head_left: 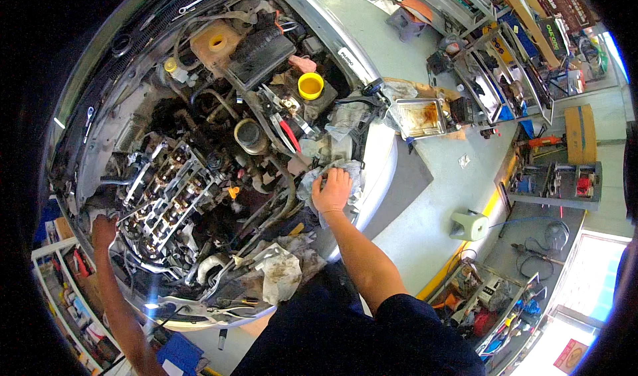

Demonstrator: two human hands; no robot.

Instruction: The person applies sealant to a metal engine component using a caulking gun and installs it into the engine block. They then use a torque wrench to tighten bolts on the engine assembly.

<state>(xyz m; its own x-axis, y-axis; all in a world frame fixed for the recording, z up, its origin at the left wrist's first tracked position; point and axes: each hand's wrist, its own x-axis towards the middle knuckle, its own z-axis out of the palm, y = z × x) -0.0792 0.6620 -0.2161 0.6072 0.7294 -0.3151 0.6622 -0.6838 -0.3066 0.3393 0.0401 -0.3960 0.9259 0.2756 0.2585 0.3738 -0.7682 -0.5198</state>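
Note:
My left hand (104, 231) is closed at the near left side of an opened engine (169, 203), whose valve gear lies bare. A thin rod seems to run from the fist toward the engine; what the fingers hold is too dark to make out. My right hand (334, 190) lies on a crumpled grey rag (312, 183) at the car's right fender, fingers stretched out. Beyond it are red-handled pliers (287, 134) and a yellow cup (310, 86). An orange cap (233, 192) sits among the hoses between my hands.
A stained white cloth (282, 274) drapes over the near edge of the engine bay. Wrenches (199, 1) lie along the far left edge. A metal tray (420, 119) stands beyond the fender, a pale green stool (469, 226) on the floor, and shelves of tools (73, 296) stand at left.

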